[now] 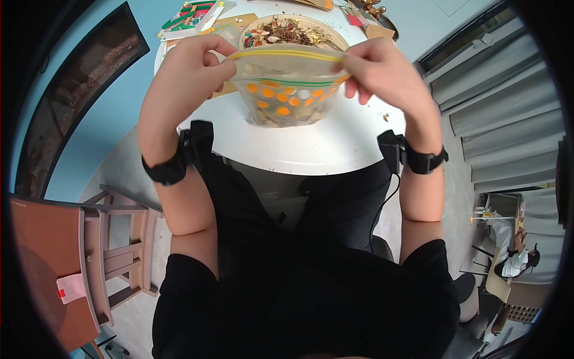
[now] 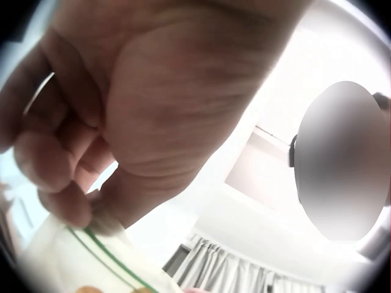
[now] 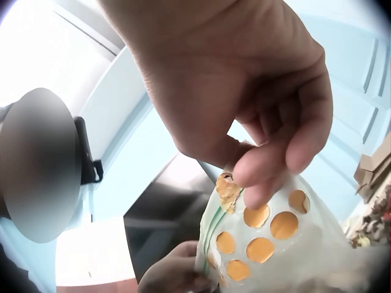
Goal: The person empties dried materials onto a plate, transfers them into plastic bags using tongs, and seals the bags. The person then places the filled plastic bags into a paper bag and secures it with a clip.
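A translucent zip bag [image 1: 286, 100] with orange dots hangs over the white table, between my two hands. A green line and a yellow strip run across its top, and pale bits show in its lower part. My left hand [image 1: 192, 73] pinches the bag's left top corner between thumb and fingers. At the right top corner, my right hand [image 1: 385, 73] pinches the edge the same way. In the right wrist view the dotted side of the bag [image 3: 259, 249] shows below the fingers. The left wrist view catches only a pale corner of the bag [image 2: 67, 253].
Beyond the bag, a round tray holds a heap of mixed dried pieces [image 1: 290, 31]. Colourful packets [image 1: 190, 17] lie at the table's back left. Small crumbs [image 1: 385, 117] dot the white tabletop [image 1: 365, 140]. A wooden chair [image 1: 122, 251] stands left, and another person [image 1: 519, 263] sits far right.
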The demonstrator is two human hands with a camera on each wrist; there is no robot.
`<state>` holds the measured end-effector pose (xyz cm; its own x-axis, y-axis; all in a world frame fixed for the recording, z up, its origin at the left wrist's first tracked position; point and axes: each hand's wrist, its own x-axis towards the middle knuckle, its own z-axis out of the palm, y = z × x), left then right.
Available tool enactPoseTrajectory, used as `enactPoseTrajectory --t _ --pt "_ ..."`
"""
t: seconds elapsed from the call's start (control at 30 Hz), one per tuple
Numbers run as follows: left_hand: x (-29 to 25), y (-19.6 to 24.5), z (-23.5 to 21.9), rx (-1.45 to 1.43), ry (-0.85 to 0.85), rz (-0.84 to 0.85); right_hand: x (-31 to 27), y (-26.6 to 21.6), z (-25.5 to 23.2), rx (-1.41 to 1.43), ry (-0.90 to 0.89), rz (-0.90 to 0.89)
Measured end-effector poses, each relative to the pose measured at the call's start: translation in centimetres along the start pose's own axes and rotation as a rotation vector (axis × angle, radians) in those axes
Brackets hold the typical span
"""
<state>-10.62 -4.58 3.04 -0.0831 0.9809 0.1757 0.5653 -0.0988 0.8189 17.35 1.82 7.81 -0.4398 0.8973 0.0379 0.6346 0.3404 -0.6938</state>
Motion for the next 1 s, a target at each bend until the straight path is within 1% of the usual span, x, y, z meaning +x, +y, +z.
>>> enactPoseTrajectory --t 0.03,0.07,0.13,0.2,0.23,0.3,0.37,0.43,0.53,0.57,0.63,0.73,0.83,0.93,1.0 --pt "0.2 -0.4 0.1 -0.018 -0.005 -0.001 0.2 0.0 0.4 -0.039 -0.013 0.024" --pt "0.3 -0.5 -0.4 -0.081 -0.037 0.037 0.4 -0.1 0.5 -0.079 -0.018 0.045" --pt "-0.1 -0.3 -1.4 -0.212 -0.103 0.098 0.2 -0.4 -0.4 -0.004 -0.027 0.054" --pt "0.5 -0.7 -1.2 -0.300 -0.117 0.112 0.7 0.4 0.0 0.093 -0.049 0.056" --pt "1.0 -0.9 -1.1 -0.340 -0.125 0.126 1.0 0.9 0.6 0.089 -0.046 0.065" --pt "1.2 -2.3 0.1 -0.289 -0.096 0.304 1.9 2.2 1.4 0.174 -0.034 0.095" --pt "1.4 -3.4 0.9 -0.182 -0.082 0.376 2.4 3.2 2.0 0.242 -0.011 0.105" --pt "1.6 -3.9 1.1 -0.023 -0.080 0.346 2.6 4.0 2.2 0.290 0.026 0.093" --pt "3.3 -5.4 1.0 -0.065 -0.157 0.252 2.4 4.8 2.2 0.375 0.052 0.010" --pt "3.2 -5.9 1.3 -0.117 -0.132 0.246 2.2 5.6 2.3 0.318 0.031 -0.077" --pt "2.8 -5.3 1.5 -0.216 -0.071 0.236 1.9 6.6 2.6 0.203 -0.012 -0.262" --pt "2.8 -5.5 0.7 -0.221 -0.138 0.169 1.2 6.3 3.9 0.265 0.140 -0.224" --pt "2.7 -5.9 0.3 -0.245 -0.182 0.208 1.3 6.3 3.8 0.168 0.221 -0.172" --pt "2.8 -6.3 0.6 -0.302 -0.130 0.260 1.8 7.6 3.0 0.149 0.233 -0.169" --pt "2.9 -6.1 0.4 -0.262 -0.154 0.187 2.2 8.4 3.6 0.262 0.192 -0.353"
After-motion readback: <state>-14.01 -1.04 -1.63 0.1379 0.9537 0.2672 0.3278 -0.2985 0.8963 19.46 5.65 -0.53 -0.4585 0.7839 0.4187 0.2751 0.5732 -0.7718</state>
